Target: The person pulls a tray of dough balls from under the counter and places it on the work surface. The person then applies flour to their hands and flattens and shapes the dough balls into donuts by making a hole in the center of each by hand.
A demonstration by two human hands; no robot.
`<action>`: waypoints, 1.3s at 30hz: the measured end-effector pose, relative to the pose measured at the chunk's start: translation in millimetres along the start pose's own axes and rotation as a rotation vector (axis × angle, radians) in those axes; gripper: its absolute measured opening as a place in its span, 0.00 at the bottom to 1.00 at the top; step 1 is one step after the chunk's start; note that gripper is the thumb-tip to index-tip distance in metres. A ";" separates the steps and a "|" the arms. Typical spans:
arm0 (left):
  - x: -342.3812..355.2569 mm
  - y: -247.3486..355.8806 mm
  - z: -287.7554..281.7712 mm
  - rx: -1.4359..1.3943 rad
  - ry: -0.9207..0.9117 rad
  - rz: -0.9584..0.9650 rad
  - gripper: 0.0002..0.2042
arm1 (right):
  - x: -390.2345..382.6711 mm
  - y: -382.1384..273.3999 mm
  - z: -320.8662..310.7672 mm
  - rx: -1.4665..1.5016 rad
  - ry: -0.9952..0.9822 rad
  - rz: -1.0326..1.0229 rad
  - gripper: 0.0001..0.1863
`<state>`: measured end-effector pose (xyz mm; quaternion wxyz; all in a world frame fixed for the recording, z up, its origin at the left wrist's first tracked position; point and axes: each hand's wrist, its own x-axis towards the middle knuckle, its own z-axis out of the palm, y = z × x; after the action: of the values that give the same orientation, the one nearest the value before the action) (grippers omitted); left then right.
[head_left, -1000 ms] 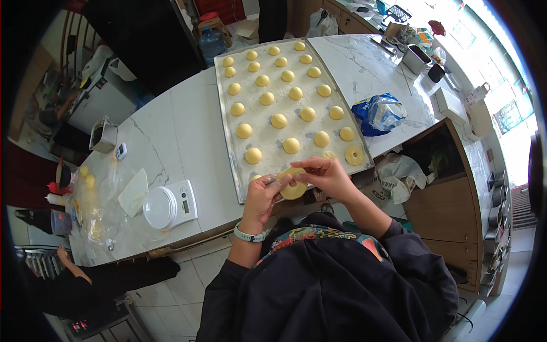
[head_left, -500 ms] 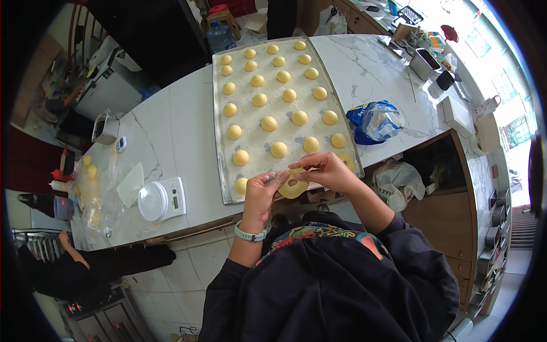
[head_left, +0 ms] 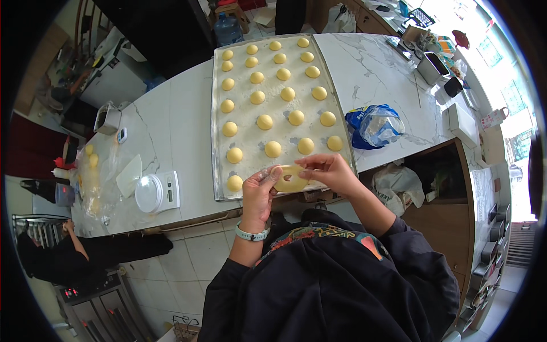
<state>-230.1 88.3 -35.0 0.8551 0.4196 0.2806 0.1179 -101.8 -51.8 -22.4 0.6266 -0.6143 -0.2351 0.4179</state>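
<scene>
A pale yellow dough ring [head_left: 296, 184] with a hole through it hangs between my two hands at the near edge of the tray. My left hand [head_left: 258, 192] pinches its left side between thumb and fingers. On its right side, my right hand [head_left: 335, 172] has thumb and fingertips closed at the upper rim. Under and beyond the hands lies a large metal baking tray [head_left: 245, 174], dusted with flour. Round dough balls, such as one dough ball [head_left: 273, 149], stand on it in rows. My right hand covers part of the tray's near right corner.
A blue-and-white bag [head_left: 376, 126] stands right of the tray. At left are a white kitchen scale [head_left: 169, 192], a white scraper [head_left: 130, 175] and plastic sheeting with dough pieces [head_left: 93, 159]. A person in black [head_left: 57, 251] stands at far left. A metal loaf tin [head_left: 433, 68] sits far right.
The dough ring has turned in my fingers, its hole now lying further left. My right fingers have shifted along its rim. The view has tilted slightly, and the other person's hand has moved.
</scene>
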 end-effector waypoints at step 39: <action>-10.2 -0.8 -29.4 0.210 -0.134 -0.076 0.11 | 3.2 9.8 27.7 -0.150 -0.271 0.061 0.21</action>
<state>-255.5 102.5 -46.1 0.8270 0.5030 0.2494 0.0273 -124.7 -34.4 -28.8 0.5284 -0.6042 -0.3293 0.4973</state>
